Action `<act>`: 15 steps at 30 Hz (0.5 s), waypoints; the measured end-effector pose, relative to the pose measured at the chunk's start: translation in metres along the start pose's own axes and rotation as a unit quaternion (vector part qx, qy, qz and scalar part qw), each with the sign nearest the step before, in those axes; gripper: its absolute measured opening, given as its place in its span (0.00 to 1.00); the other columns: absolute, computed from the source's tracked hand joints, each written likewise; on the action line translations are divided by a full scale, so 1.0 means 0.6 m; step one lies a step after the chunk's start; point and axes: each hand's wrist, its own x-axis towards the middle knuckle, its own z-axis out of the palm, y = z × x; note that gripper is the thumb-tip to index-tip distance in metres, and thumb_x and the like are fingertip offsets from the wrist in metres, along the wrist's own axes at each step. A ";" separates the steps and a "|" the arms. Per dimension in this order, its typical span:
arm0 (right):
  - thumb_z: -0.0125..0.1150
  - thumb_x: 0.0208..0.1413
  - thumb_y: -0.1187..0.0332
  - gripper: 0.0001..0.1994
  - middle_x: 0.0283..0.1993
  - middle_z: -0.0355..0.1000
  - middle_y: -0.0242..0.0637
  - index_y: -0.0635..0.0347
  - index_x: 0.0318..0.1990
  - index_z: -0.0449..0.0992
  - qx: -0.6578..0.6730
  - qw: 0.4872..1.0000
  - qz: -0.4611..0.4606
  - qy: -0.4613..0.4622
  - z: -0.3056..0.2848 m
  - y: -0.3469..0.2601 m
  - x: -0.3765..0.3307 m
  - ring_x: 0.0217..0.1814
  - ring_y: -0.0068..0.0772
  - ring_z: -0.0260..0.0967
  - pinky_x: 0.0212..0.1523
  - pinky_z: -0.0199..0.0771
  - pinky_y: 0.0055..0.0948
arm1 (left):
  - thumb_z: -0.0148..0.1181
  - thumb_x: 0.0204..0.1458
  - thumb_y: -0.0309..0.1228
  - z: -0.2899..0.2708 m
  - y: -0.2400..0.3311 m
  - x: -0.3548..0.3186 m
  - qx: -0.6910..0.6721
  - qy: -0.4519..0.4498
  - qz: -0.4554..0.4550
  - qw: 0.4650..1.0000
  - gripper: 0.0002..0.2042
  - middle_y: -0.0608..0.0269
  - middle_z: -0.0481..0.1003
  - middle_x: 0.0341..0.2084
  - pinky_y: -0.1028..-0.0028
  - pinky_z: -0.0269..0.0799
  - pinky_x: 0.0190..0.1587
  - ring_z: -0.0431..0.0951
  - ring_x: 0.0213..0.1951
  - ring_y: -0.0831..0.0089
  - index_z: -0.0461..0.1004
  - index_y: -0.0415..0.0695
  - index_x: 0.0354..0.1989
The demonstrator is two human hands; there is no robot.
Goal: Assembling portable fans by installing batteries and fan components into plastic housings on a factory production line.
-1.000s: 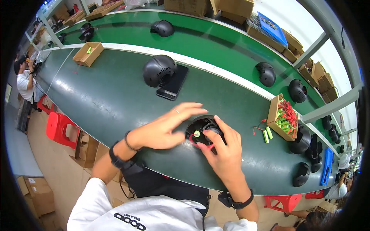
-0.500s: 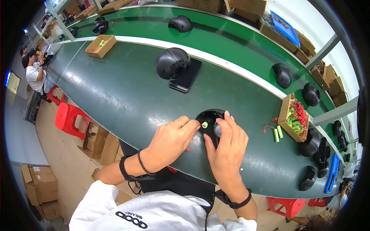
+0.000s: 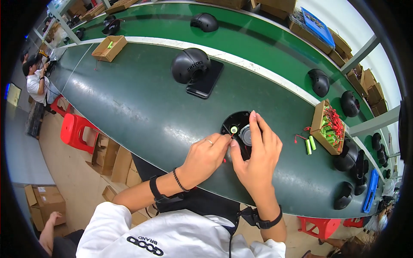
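Grasping an open black shell [image 3: 238, 117] by its rim over the green table [image 3: 142, 90], the person's right hand [image 3: 259, 155] sits beside the left hand [image 3: 208, 155], which pinches a red wire [image 3: 232, 135] at the green cell [image 3: 233, 129] inside. Rightward lies a cardboard box of cells [image 3: 318, 119]; beyond, a domed shell [image 3: 186, 64] overlaps a phone [image 3: 207, 81].

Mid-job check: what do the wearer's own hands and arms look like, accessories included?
The left hand and right hand are ungloved, below short white fabric sleeves. The left wears a thin, pale finger ring, a black beaded bracelet and a flat black strap; the right wrist has another black strap.
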 end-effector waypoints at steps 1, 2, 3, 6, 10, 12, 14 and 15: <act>0.74 0.54 0.63 0.37 0.69 0.71 0.50 0.62 0.73 0.72 -0.001 1.000 0.000 0.003 0.000 0.005 0.000 0.65 0.48 0.70 0.67 0.62 0.47 | 0.69 0.57 0.20 0.001 0.001 0.002 0.030 -0.005 0.021 0.999 0.08 0.54 0.80 0.34 0.63 0.78 0.36 0.83 0.35 0.55 0.80 0.36 0.44; 0.75 0.53 0.62 0.37 0.68 0.73 0.49 0.61 0.72 0.73 0.004 1.000 0.013 0.014 0.001 0.011 -0.001 0.64 0.48 0.71 0.67 0.62 0.46 | 0.69 0.57 0.20 0.002 -0.001 0.000 0.030 -0.005 0.025 0.999 0.08 0.54 0.80 0.34 0.63 0.78 0.36 0.83 0.35 0.55 0.80 0.36 0.44; 0.76 0.52 0.62 0.37 0.67 0.74 0.47 0.61 0.70 0.74 0.010 0.999 0.025 0.024 0.005 0.015 0.000 0.63 0.48 0.73 0.67 0.62 0.46 | 0.68 0.58 0.21 0.003 -0.007 -0.002 0.048 -0.027 0.042 0.998 0.10 0.55 0.80 0.37 0.63 0.80 0.38 0.83 0.38 0.57 0.80 0.37 0.47; 0.78 0.48 0.61 0.37 0.64 0.78 0.45 0.60 0.68 0.77 0.023 0.998 0.034 0.052 0.013 0.025 0.009 0.61 0.46 0.75 0.66 0.64 0.44 | 0.69 0.57 0.21 -0.010 -0.015 -0.001 0.027 -0.036 0.068 0.997 0.13 0.55 0.81 0.42 0.62 0.81 0.43 0.83 0.42 0.57 0.81 0.37 0.50; 0.79 0.45 0.61 0.38 0.62 0.79 0.45 0.61 0.67 0.78 0.047 0.996 0.064 0.042 0.010 0.044 0.010 0.61 0.46 0.76 0.65 0.66 0.43 | 0.70 0.59 0.23 -0.053 -0.026 0.021 -0.118 -0.042 0.008 0.992 0.22 0.51 0.79 0.55 0.64 0.78 0.58 0.82 0.55 0.58 0.77 0.37 0.62; 0.79 0.45 0.60 0.38 0.61 0.79 0.45 0.61 0.67 0.76 0.054 0.996 0.062 0.043 0.011 0.044 0.012 0.61 0.47 0.76 0.65 0.66 0.43 | 0.70 0.60 0.25 -0.044 -0.038 0.056 -0.253 -0.070 -0.044 0.964 0.27 0.51 0.76 0.61 0.64 0.73 0.64 0.77 0.62 0.60 0.71 0.38 0.68; 0.79 0.45 0.60 0.39 0.60 0.80 0.45 0.62 0.68 0.75 0.060 0.996 0.058 0.040 0.007 0.046 0.007 0.62 0.47 0.76 0.65 0.67 0.44 | 0.70 0.61 0.27 -0.021 -0.045 0.089 -0.383 -0.093 -0.097 0.914 0.33 0.51 0.72 0.67 0.64 0.68 0.70 0.72 0.68 0.63 0.66 0.39 0.74; 0.79 0.45 0.61 0.40 0.62 0.77 0.47 0.63 0.68 0.74 0.083 0.993 0.073 0.032 0.010 0.055 0.002 0.62 0.50 0.75 0.67 0.66 0.45 | 0.70 0.62 0.28 0.002 -0.054 0.105 -0.455 -0.193 -0.117 0.861 0.36 0.53 0.69 0.69 0.64 0.64 0.73 0.69 0.71 0.64 0.60 0.40 0.77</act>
